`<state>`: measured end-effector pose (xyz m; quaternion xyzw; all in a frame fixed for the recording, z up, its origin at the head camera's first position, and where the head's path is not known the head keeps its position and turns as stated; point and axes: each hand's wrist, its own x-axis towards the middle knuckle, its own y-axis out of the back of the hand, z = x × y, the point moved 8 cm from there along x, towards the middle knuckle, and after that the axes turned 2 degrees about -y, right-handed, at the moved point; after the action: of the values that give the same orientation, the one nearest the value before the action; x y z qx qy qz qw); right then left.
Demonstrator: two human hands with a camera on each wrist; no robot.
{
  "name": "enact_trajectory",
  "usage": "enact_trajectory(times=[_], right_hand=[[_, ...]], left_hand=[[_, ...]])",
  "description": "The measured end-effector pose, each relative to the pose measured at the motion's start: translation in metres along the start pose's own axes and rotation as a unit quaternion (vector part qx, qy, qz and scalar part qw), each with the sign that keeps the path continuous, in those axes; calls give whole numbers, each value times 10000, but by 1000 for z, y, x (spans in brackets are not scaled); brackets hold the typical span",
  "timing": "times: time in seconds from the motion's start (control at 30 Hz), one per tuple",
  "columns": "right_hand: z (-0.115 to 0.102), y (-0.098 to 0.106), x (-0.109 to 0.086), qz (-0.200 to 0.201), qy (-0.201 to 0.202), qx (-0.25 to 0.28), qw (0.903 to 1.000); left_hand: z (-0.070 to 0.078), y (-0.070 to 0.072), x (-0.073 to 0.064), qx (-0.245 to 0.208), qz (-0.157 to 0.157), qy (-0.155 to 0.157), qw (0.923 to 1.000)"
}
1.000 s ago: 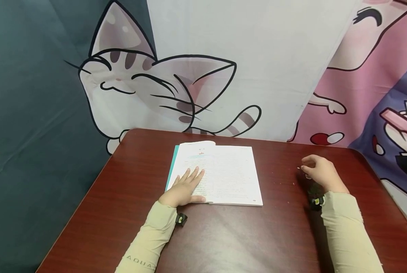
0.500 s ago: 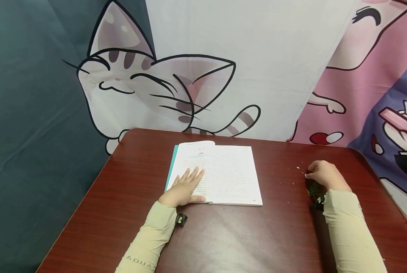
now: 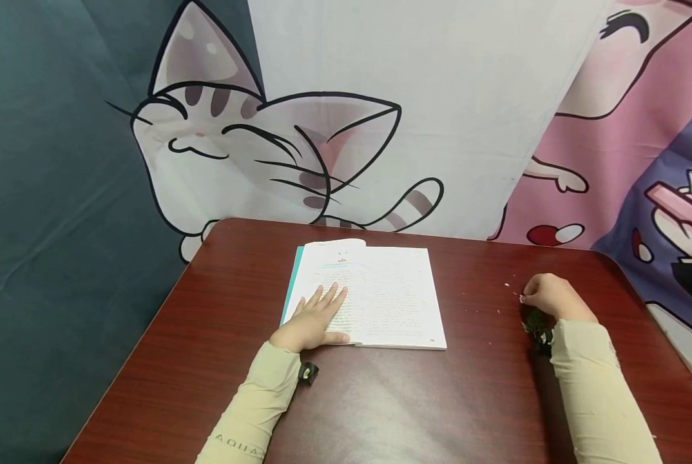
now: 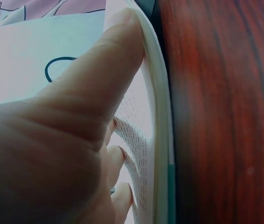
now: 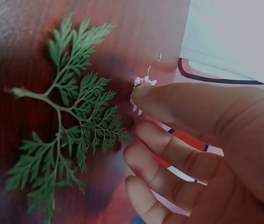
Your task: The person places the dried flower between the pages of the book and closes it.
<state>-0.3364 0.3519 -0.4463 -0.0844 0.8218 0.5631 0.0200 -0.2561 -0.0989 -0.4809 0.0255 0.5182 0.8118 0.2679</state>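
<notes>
An open book (image 3: pixel 401 296) with a teal cover edge lies on the table. My left hand (image 3: pixel 308 325) rests flat on its left page, fingers spread. In the left wrist view the thumb (image 4: pixel 108 60) lies along the bottom edge of the pages. At the right, my right hand (image 3: pixel 557 299) is low over the table with its fingers bent. The right wrist view shows its thumb on a small pink flower head (image 5: pixel 143 80), pinched at the fingertips; the index finger is hidden behind the thumb. A green feathery leaf sprig (image 5: pixel 78 114) lies beside this hand.
Tiny pale bits (image 3: pixel 506 285) are scattered on the brown table (image 3: pixel 415 406) between the book and the right hand. Behind the table's far edge hangs a cloth (image 3: pixel 468 116) printed with cartoon cats.
My right hand has moved slightly right and down to the table, its fingers closing on the pink flower head. The left hand and the book stay still.
</notes>
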Motion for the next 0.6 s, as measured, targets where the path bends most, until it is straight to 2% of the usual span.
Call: enact_trajectory(times=[0.33, 0.6], right_hand=[[3, -5, -1, 99, 70, 193, 9997], [-3, -4, -3, 313, 165, 443, 9984]], left_hand=[[-1, 0, 1, -31, 18, 50, 10000], [-11, -9, 7, -1, 36, 40, 10000]])
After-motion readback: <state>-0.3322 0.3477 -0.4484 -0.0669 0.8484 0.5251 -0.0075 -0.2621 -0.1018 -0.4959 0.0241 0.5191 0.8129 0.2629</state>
